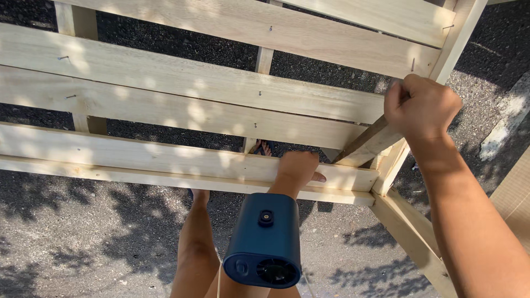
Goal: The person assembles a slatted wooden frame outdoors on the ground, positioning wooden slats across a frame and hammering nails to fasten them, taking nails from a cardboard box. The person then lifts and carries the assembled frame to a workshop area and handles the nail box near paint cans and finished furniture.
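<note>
I see my right hand (pixel 422 107) clenched around a dark tool handle (pixel 369 139) at the right end of a pale wooden slatted frame (pixel 182 83). The handle's long axis runs on a diagonal, from the fist down and to the left, ending near the lowest slat (pixel 165 160). Its upper end is swallowed by the fist, so I cannot tell what kind of head it carries or which way that faces.

My left hand (pixel 298 168) rests on the lowest slat near its right end, fingers curled over the far edge and thumb sticking out to the right; whether it is gripping the wood or only pressing on it I cannot tell.

The slats run roughly left to right, slightly tilted, with several nails (pixel 260 93) standing partly out of them. A corner post (pixel 411 232) slants down to the right.

A dark blue fan-like device (pixel 265 240) hangs below the left wrist and blocks the forearm. Below the frame lies gravelly asphalt (pixel 83 232) dappled with shade; a bare leg (pixel 193 248) is cut off at the bottom edge.
</note>
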Motion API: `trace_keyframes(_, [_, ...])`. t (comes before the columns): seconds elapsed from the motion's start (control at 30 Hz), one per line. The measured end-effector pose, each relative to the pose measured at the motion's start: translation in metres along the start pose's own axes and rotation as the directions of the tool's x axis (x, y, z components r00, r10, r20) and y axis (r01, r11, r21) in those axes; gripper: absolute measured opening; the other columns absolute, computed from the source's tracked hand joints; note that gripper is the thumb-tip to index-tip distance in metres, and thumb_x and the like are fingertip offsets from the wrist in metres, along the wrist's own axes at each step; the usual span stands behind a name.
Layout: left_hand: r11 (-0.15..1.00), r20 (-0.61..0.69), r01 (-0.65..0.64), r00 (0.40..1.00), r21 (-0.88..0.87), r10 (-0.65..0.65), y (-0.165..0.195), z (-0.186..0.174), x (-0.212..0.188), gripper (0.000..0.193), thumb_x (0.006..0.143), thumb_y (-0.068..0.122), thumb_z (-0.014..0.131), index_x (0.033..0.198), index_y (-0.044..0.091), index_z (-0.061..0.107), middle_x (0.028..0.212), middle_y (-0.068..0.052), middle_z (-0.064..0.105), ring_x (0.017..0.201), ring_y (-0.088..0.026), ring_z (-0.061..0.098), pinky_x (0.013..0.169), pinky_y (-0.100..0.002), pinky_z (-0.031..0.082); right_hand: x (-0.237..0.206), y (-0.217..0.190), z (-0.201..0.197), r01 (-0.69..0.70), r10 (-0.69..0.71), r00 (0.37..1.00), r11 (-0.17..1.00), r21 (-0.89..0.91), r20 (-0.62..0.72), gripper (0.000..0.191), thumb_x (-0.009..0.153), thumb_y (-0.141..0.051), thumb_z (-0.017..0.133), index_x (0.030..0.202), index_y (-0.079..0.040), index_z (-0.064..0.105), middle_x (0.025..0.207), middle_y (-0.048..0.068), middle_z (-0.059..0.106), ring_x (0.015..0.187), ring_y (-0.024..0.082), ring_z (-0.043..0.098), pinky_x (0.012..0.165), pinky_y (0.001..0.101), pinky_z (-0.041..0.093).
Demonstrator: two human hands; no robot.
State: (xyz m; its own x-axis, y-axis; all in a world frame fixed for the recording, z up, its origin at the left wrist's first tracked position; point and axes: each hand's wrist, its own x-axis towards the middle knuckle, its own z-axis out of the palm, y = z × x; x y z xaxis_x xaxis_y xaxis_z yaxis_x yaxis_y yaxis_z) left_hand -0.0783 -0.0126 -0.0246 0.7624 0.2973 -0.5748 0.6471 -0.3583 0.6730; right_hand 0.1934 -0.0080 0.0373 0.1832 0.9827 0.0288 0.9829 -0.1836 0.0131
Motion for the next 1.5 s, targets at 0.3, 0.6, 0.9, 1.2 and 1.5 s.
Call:
trace_keyframes(0.3, [0.993,-0.058,-0.044,0.997,0.113,0.050,0.021,0.002,0.003,0.061,0.065,0.060,0.084,0.097,0.010,0.072,0.092,-0.008,0.076,0.092,-0.027,0.074,0.078,-0.043,0.057,0.008,-0.009,0.012,0.120,-0.119,0.992,0.992,-0.030,0.040,0.027,0.090,-0.024,0.074,0.066,-0.019,0.064,0.063,-0.001,0.063,0.058,0.020,0.062,0.054,0.0337,0.048])
trace_keyframes(0.6, [0.998,0.141,0.018,0.990,-0.053,-0.010,0.051,0.024,0.026,0.054,0.067,0.048,0.090,0.100,0.010,0.072,0.097,-0.010,0.075,0.097,-0.030,0.073,0.081,-0.043,0.058,0.023,-0.012,0.036,0.120,-0.106,0.978,0.990,-0.068,0.181,0.026,0.088,-0.032,0.073,0.065,-0.020,0.068,0.066,0.001,0.066,0.059,0.025,0.065,0.054,0.0393,0.051])
trace_keyframes(0.9, [0.999,0.113,-0.011,0.993,-0.041,0.015,0.050,0.031,0.021,0.054,0.067,0.047,0.089,0.098,0.008,0.068,0.092,-0.010,0.076,0.091,-0.029,0.075,0.080,-0.042,0.059,0.027,-0.019,0.036,0.090,-0.089,0.982,0.996,0.002,0.166,0.021,0.086,-0.029,0.071,0.066,-0.020,0.070,0.065,0.002,0.065,0.057,0.027,0.063,0.052,0.0416,0.050])
trace_keyframes(1.2, [0.998,0.082,-0.038,0.996,0.046,0.034,0.061,0.019,0.013,0.057,0.067,0.051,0.088,0.097,0.008,0.066,0.087,-0.009,0.076,0.084,-0.028,0.076,0.074,-0.041,0.059,0.040,-0.025,0.031,0.082,-0.084,0.969,0.996,0.015,0.232,0.023,0.086,-0.032,0.071,0.065,-0.021,0.070,0.064,0.004,0.065,0.059,0.028,0.064,0.056,0.0426,0.052])
trace_keyframes(1.5, [0.986,-0.070,-0.082,0.993,0.147,0.093,0.067,0.020,0.013,0.036,0.085,0.047,0.078,0.092,0.013,0.069,0.087,-0.007,0.077,0.085,-0.028,0.077,0.071,-0.044,0.061,0.049,-0.033,0.027,0.067,-0.078,0.985,0.995,0.074,0.151,0.020,0.087,-0.032,0.069,0.073,-0.019,0.074,0.067,0.003,0.067,0.061,0.027,0.066,0.061,0.0421,0.054])
